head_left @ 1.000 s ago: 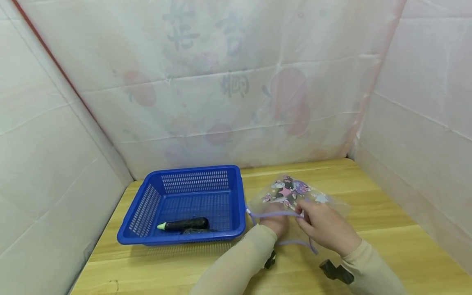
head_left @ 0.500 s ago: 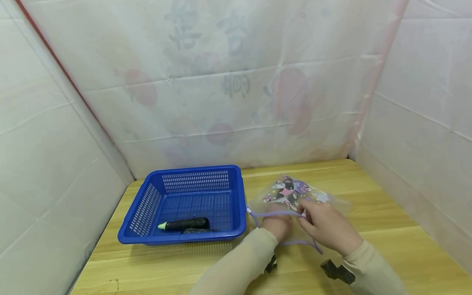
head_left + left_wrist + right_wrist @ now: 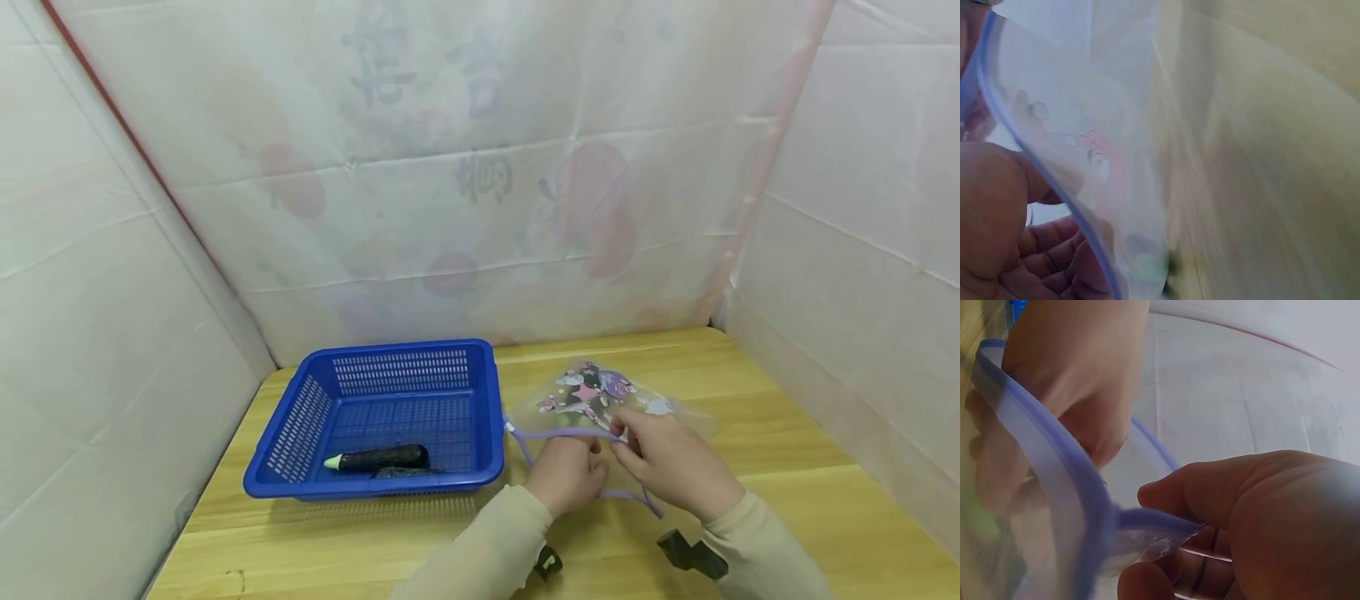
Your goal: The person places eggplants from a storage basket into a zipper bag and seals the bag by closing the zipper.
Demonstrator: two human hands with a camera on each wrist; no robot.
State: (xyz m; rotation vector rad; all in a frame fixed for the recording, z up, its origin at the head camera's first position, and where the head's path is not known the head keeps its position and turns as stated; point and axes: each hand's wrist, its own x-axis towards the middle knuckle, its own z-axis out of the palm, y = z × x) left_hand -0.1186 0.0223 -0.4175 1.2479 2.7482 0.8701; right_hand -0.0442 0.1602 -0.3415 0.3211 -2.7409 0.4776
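Note:
A clear zip bag with cartoon prints and a purple zip edge lies on the table, its mouth spread apart. My right hand pinches that edge between thumb and fingers, as the right wrist view also shows. At the mouth is my left hand, its fingers loosely bent and partly behind the clear film, with nothing seen in its grasp. A blurred pale-green and dark thing shows through the film, deeper in the bag.
Left of the bag stands a blue perforated basket. In it lie a long black thing with a pale green tip and another dark thing near the front wall. White curtains enclose the wooden table behind and on both sides.
My left hand has drawn back out of the bag toward me, so more of it shows in front of the zip edge. My right hand keeps its pinch, almost unmoved.

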